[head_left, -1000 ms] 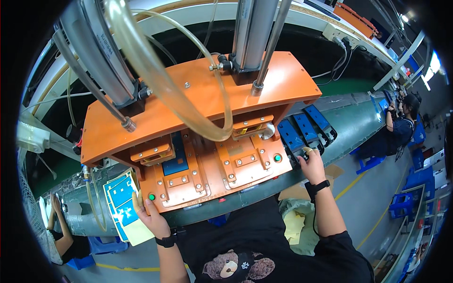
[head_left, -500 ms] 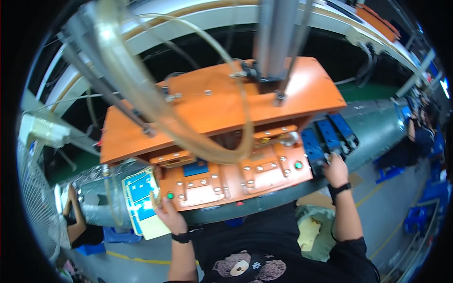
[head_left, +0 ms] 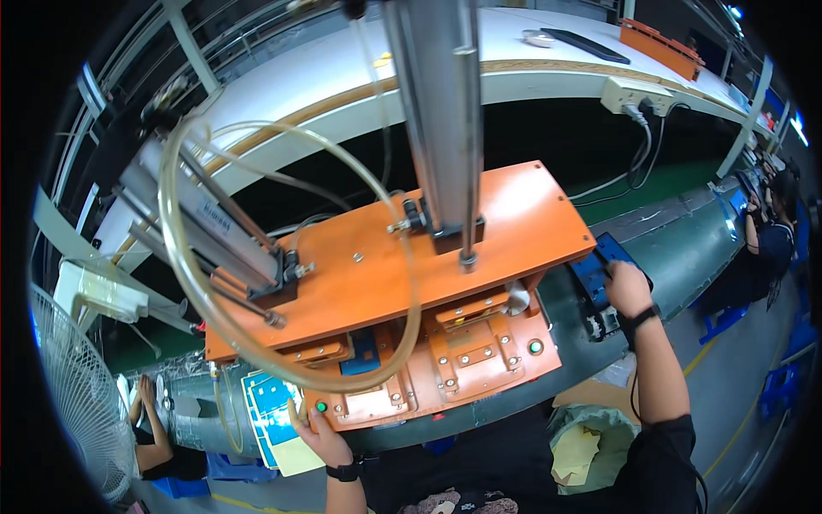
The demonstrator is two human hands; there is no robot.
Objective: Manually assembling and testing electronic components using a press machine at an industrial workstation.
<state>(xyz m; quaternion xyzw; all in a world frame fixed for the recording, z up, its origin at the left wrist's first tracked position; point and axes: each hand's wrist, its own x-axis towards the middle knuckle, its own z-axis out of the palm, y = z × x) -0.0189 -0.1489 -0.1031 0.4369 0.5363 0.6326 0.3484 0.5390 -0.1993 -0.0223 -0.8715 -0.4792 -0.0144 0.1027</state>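
My right hand (head_left: 628, 289) reaches over a dark tray (head_left: 597, 325) with blue flat pieces (head_left: 589, 272), right of an orange press fixture (head_left: 479, 214). Its fingers are curled together at the blue pieces; what they grip is hidden. At the fixture's left front, my left hand (head_left: 324, 435) has thumb and forefinger apart beside a green button (head_left: 321, 407), with nothing seen between them. Blue-and-yellow sheets (head_left: 272, 411) lie just left of that hand. Under the fixture's top plate, the lower plate (head_left: 475, 360) carries two orange jigs, and a blue piece (head_left: 364, 353) shows at the left one.
Two metal cylinders (head_left: 437, 111) and a looping clear hose (head_left: 175, 231) rise over the fixture. A fan (head_left: 73, 394) stands at left. An open green bag (head_left: 612, 445) with yellow sheets is below right. Other people (head_left: 775, 240) sit at both ends of the green bench (head_left: 685, 248).
The view has shifted, with the fixture now lower and more of the white table behind it showing. My right hand now covers more of the blue pieces; my left hand remains by the green button.
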